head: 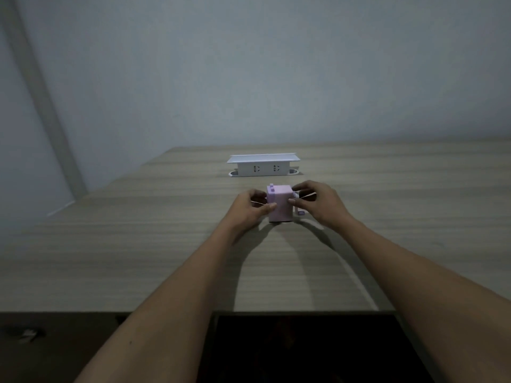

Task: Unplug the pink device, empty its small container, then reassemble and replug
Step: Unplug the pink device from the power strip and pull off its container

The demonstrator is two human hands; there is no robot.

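Note:
The pink device (279, 206) is a small boxy block standing upright on the wooden table (138, 244), near its middle. A small crank handle (300, 212) sticks out of its right side. My left hand (250, 207) grips the device's left side with thumb and fingers. My right hand (318, 201) holds its right side, thumb on the front face and fingers over the top edge. Its small container is not visible as a separate part. No cord is seen running to the sockets.
A white pop-up socket box (262, 165) with two outlets facing me stands behind the device, lid raised. A grey wall rises behind the table. A dark rectangular cutout (304, 349) lies at the table's near edge.

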